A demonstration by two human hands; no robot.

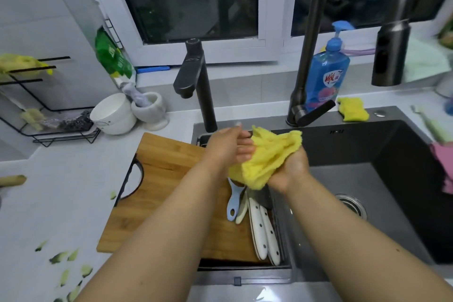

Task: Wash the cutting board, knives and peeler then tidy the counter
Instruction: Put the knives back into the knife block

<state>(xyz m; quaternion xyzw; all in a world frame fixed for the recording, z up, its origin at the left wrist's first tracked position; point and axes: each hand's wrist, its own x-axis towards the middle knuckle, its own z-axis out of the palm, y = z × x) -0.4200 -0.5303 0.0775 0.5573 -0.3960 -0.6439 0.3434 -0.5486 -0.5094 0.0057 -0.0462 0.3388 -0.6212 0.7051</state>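
Hands, L (226, 148) & R (290, 169), gripped yellow cloth (266, 157) over sink (367, 149); washing pending, next prob. wipe cutting board (166, 179).

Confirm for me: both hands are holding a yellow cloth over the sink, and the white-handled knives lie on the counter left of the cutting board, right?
Not quite. The head view shows the white-handled knives lying on the cutting board at its right edge, beside the sink. The left hand and right hand do hold the yellow cloth.
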